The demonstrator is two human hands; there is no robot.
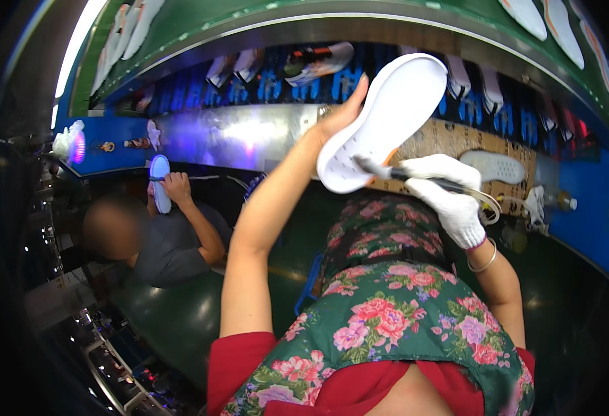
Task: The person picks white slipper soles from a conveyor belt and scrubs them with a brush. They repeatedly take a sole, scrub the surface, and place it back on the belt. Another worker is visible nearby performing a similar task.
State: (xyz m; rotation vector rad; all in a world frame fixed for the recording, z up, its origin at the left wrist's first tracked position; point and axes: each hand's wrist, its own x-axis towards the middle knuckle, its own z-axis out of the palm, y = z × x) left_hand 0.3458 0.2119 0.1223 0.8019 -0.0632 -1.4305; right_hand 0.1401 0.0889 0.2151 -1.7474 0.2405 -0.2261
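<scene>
**Hands on the sole: brush meets white midsole over the line**

Left hand (342, 111), bare, is raised in front of the person and closed around the upper edge of a white shoe sole (387, 118), fingers curled behind it and the thumb side showing, so the sole's flat inner face tilts toward the wearer. Right hand (450, 197), in a white knit glove, is wrapped tight around the handle of a small brush (387, 170), whose tip lies against the lower end of the sole. A thin bangle (486, 262) sits on that wrist. Below both hands spreads a flowered apron (401, 312) over a red top.

Beyond the sole runs a brown perforated board (457, 139) with another pale sole (493, 166) lying on it, and a row of shoes (315, 61) on blue holders passes behind. To the left, a co-worker in a grey shirt holds a sole (160, 184) lit bluish-white.

By my judgement the step in hand is brushing the sole's inner face, begun at the heel end; whether the brush carries glue or primer I cannot tell. The next move would call for a steady left grip while the brush travels up toward the toe, keeping to the face and off the rim.
</scene>
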